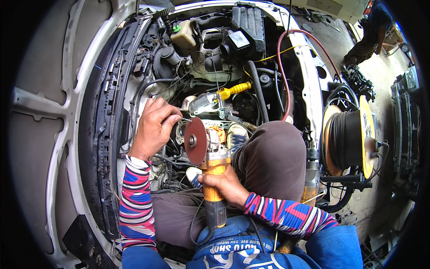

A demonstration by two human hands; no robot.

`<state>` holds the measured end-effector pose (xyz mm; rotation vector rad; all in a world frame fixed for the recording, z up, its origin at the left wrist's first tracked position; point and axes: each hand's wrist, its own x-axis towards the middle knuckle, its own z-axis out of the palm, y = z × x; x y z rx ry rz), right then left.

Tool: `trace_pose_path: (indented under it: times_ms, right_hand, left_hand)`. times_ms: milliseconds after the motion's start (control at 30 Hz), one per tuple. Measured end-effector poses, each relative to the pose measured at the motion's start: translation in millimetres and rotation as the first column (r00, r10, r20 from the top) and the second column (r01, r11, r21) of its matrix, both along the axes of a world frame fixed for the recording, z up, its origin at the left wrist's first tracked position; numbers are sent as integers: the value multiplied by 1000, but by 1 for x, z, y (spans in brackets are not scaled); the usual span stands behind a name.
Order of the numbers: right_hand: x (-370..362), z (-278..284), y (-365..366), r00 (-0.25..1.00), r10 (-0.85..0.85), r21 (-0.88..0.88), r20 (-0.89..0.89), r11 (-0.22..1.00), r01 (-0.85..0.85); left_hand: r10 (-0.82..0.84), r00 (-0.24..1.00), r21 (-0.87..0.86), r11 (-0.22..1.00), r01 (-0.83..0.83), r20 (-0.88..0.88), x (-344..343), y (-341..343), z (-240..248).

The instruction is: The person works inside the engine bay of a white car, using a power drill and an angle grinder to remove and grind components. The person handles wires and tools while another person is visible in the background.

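Observation:
My right hand (229,184) is wrapped round the yellow body of an angle grinder (215,169), which stands upright above my lap. Its reddish-brown disc (195,142) faces left, with a nut at its centre. Close to the disc's upper edge, my left hand (154,127) is closed in a pinch. A small thin piece seems to show at its fingertips, too small to name. Just beyond the disc hangs a caged work lamp (204,104) with a yellow handle (236,90). My shoes (236,136) rest inside the engine bay, below the lamp.
Hoses, wires and engine parts surround me, with a cream reservoir (182,36) at the far side. The raised hood (71,103) borders the left. A red hose (282,67) crosses the right fender (309,67). Beyond it are a cable reel (347,140) and another person (374,29).

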<state>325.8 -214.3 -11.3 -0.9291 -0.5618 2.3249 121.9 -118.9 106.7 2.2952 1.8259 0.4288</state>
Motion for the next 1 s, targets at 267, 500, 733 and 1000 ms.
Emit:
trace_pose_path:
  times_ms: [267, 500, 733, 1000]
  right_hand:
    - [1, -1, 0, 1000, 13, 35, -14, 999, -13]
    - [1, 2, -1, 999, 30, -57, -35, 998, -32]
    - [1, 0, 0, 998, 53, -25, -27, 998, -54]
    - [2, -1, 0, 998, 61, -19, -25, 998, -62]
  left_hand:
    - [49, 976, -74, 997, -34, 211, -10, -2, -3]
    - [23, 990, -173, 985, 2, 140, -21, 1, 3]
    - [-9, 994, -216, 976, 32, 108, -19, 12, 3]
    - [-31, 997, -238, 970, 47, 70, -17, 17, 5]
